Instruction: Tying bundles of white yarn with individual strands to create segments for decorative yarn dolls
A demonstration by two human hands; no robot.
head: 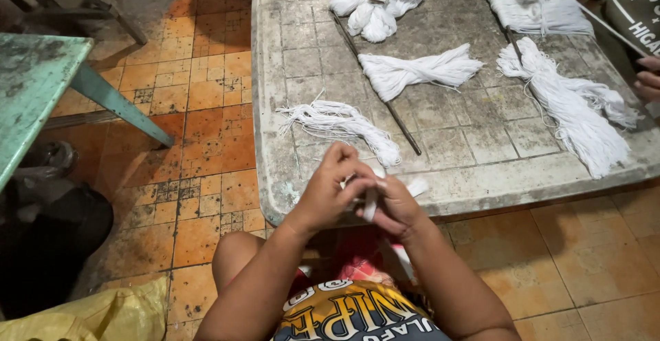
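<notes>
Worn grey tiled table (481, 155) carrying loose white string bundles (419, 71), with a thin dark rod (405, 131) slanting across. Green table (31, 86) off left, over orange floor tiles (206, 107). Yellow bag (103, 317) down in the corner.

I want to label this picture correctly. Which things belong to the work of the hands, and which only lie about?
In the work: left hand, right hand, white strip, white thread bundles, grey table.
Lying about: green table, yellow bag, thin rod.
</notes>
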